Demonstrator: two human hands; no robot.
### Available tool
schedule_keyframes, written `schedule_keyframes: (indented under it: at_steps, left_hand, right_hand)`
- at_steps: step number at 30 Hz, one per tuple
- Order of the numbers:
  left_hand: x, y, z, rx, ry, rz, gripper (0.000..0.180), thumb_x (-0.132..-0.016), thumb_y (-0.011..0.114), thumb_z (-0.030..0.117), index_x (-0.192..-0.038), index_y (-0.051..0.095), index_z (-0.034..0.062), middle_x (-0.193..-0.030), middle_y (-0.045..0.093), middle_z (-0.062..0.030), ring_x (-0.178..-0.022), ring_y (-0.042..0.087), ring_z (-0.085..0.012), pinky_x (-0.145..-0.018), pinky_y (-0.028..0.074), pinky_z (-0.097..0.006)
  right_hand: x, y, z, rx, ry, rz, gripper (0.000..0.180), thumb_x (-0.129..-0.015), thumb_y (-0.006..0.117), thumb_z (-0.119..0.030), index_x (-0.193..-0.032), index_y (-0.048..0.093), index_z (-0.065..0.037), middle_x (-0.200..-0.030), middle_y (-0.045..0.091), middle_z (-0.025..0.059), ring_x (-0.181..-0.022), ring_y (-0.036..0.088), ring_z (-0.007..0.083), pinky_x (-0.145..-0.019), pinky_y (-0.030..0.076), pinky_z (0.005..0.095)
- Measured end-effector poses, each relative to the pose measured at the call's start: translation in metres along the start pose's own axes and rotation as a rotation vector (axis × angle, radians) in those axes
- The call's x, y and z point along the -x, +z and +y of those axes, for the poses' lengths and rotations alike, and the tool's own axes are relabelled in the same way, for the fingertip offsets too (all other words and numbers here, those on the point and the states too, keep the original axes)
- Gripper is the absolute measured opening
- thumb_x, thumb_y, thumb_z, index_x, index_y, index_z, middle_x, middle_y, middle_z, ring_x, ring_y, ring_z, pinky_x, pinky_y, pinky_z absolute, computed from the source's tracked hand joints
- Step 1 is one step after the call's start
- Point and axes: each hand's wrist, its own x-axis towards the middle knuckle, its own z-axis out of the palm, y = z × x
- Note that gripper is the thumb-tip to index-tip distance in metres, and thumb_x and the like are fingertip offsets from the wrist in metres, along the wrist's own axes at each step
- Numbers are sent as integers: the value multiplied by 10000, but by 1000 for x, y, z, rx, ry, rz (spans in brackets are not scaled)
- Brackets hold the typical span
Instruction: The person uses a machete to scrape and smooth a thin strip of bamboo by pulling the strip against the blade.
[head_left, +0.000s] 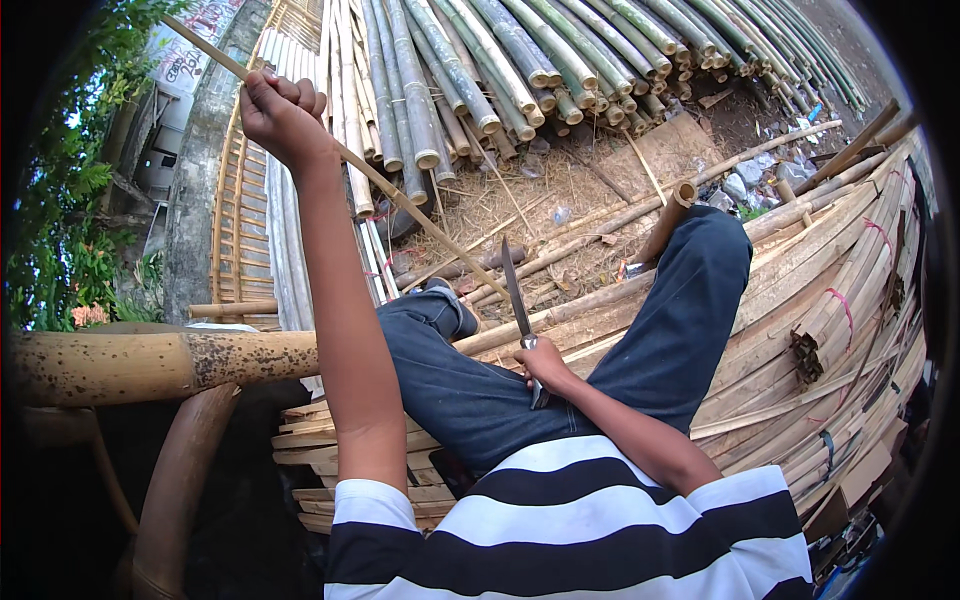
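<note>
My left hand (pixel 283 112) is raised at the upper left, its fist wrapped round a long thin bamboo stick (pixel 400 203). The stick slants from the far upper left down past my left forearm. Its lower end comes close to the blade of a knife (pixel 516 290); whether they touch I cannot tell. Over my lap, my right hand (pixel 543 364) grips the knife's handle, with the blade pointing up and away from me. The handle's butt shows below my fingers, above my jeans (pixel 450 375).
Beyond my legs lie stacked bamboo poles (pixel 490 70). Split bamboo strips (pixel 780 340), some tied with pink string, spread under me and to the right. A thick bamboo pole (pixel 160 365) crosses at left, near a bamboo ladder (pixel 240 220). Plastic litter (pixel 745 178) lies at the right.
</note>
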Motion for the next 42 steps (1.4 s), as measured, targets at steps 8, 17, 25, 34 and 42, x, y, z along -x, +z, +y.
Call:
schedule_keyframes:
  at_steps: [8,17,25,34,42]
  left_hand:
    - [3,15,-6,123,-49,-143,307,-1023,383,259,-774,391,79,-554,272,32,-414,189,-53,-385,143,-238]
    - [-3,7,-11,157,-70,-123,282,-1020,379,243,-795,420,78,-551,250,44,-423,184,-53,-379,144,-232]
    - [-8,10,-20,41,9,-23,315,-1017,398,275,-754,385,103,-551,280,41,-383,274,-56,-344,220,-237]
    - [1,20,-9,63,-4,-38,300,-1018,400,277,-771,396,107,-554,293,47,-383,269,-40,-338,217,-224]
    - [2,1,-5,119,-41,-64,345,-1012,420,272,-720,393,89,-531,279,39,-395,226,-45,-370,150,-240]
  right_hand:
    - [55,23,-145,-166,-376,-208,136,-779,573,-78,-820,477,9,-551,491,50,-407,471,135,-362,387,300]
    - [-9,-10,-14,-229,180,-70,100,-784,552,-38,-747,462,-58,-527,445,13,-391,449,114,-347,401,271]
    - [46,21,-128,-184,-150,-199,155,-804,545,-64,-725,413,-74,-550,445,13,-411,421,97,-364,384,272]
    - [11,12,-90,-188,-161,-180,172,-818,554,-100,-742,400,-84,-531,421,13,-384,393,108,-346,333,276]
    - [8,-6,-25,-410,200,-155,112,-809,537,-61,-807,427,-40,-555,390,-6,-418,396,90,-363,368,252]
